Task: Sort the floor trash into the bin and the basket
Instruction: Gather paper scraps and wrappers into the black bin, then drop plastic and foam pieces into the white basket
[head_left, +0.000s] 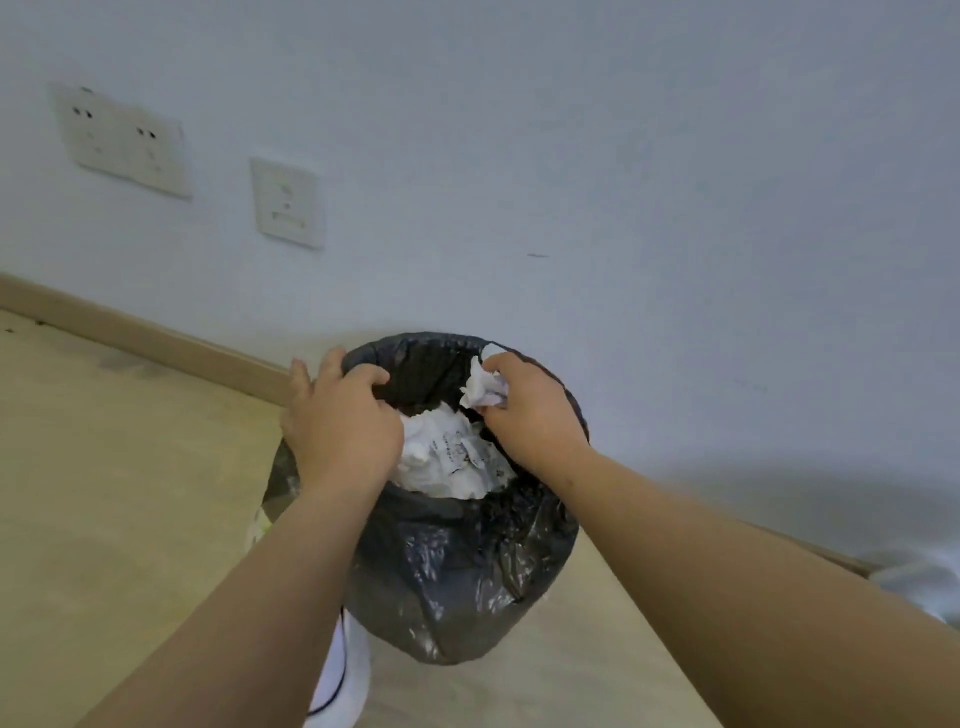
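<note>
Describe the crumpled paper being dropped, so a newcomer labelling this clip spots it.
Find the black-lined bin against the wall. Above its far rim, the right hand pinches a small white wad. Unlike the larger printed paper inside, it is held aloft.

Counts by the wall

One bin (457, 561) lined with one black bag (415, 364); two hands (340, 421) (535, 410) over it; one crumpled tissue (483, 389) held; two wall plates (122, 137) (287, 202).

Bin (457, 561) mouth crowded: paper (452, 457), both hands.
</note>
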